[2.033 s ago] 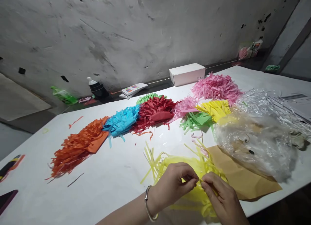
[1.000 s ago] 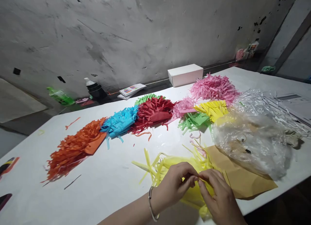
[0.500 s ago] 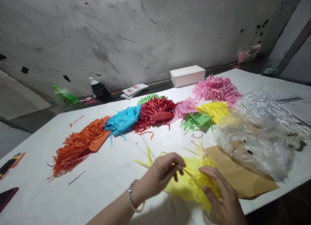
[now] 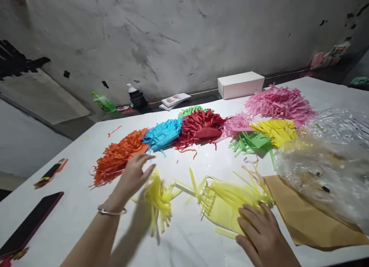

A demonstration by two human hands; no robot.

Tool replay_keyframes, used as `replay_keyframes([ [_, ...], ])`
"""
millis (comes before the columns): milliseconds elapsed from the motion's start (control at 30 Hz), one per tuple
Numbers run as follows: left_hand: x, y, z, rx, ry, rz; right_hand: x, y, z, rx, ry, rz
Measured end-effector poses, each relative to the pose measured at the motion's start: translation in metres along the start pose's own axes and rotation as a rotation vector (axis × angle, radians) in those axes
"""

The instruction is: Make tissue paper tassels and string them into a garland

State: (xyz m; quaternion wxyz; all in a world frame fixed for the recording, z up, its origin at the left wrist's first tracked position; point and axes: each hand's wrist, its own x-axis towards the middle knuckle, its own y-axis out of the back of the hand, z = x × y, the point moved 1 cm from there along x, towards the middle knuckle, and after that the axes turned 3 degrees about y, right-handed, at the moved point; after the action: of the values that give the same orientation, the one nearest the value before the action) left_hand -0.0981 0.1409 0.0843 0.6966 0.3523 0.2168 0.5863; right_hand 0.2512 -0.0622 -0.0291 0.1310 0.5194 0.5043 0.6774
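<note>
A black phone (image 4: 30,224) is lying near the left edge of the white table (image 4: 86,205). The left hand (image 4: 133,177) is hovering unclenched, fingers spread, beside the orange fringed paper bundle (image 4: 117,157), with a blurred yellow fringed paper tuft (image 4: 159,199) just beside its fingers. The right hand (image 4: 261,232) is pressing flat, gripping nothing, on the yellow fringed paper sheet (image 4: 227,203) near the table's front edge, beside brown paper (image 4: 302,217).

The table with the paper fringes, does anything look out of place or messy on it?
Mostly tidy bunches in a row. A few loose strips stray from them: an orange strip lies alone beyond the orange bunch, and a yellow strip lies loose by the right hand. Nothing looks damaged.
</note>
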Motion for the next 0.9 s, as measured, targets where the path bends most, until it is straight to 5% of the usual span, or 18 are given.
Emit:
replay_keyframes([
  [67, -0.021, -0.036, 0.033, 0.019, -0.333, -0.11, -0.003, 0.0, 0.001, -0.02, 0.021, -0.023],
  [167, -0.058, -0.105, 0.078, 0.0, -0.779, -0.537, -0.003, 0.003, 0.0, -0.053, 0.069, -0.053],
  [300, -0.075, -0.162, 0.091, 0.105, -0.931, -0.573, -0.005, 0.007, 0.0, -0.086, 0.107, -0.057],
  [400, -0.06, -0.164, 0.071, 0.283, -0.774, -0.395, -0.013, 0.009, 0.0, -0.106, 0.095, -0.036],
  [500, -0.044, -0.145, 0.049, 0.482, -0.512, -0.146, -0.019, 0.011, 0.001, -0.113, 0.077, -0.011],
  [567, -0.044, -0.135, 0.043, 0.496, -0.467, -0.058, -0.02, 0.012, 0.0, -0.108, 0.066, -0.005],
  [667, -0.059, -0.134, 0.048, 0.405, -0.674, -0.1, -0.02, 0.013, 0.0, -0.089, 0.051, 0.008],
  [767, -0.073, -0.146, 0.056, 0.372, -0.92, -0.296, -0.019, 0.013, -0.001, -0.088, 0.039, 0.004],
  [833, -0.071, -0.151, 0.056, 0.423, -0.843, -0.323, -0.021, 0.013, -0.001, -0.097, 0.025, 0.001],
  [900, -0.064, -0.148, 0.053, 0.499, -0.611, -0.205, -0.023, 0.013, -0.001, -0.106, 0.002, 0.009],
])
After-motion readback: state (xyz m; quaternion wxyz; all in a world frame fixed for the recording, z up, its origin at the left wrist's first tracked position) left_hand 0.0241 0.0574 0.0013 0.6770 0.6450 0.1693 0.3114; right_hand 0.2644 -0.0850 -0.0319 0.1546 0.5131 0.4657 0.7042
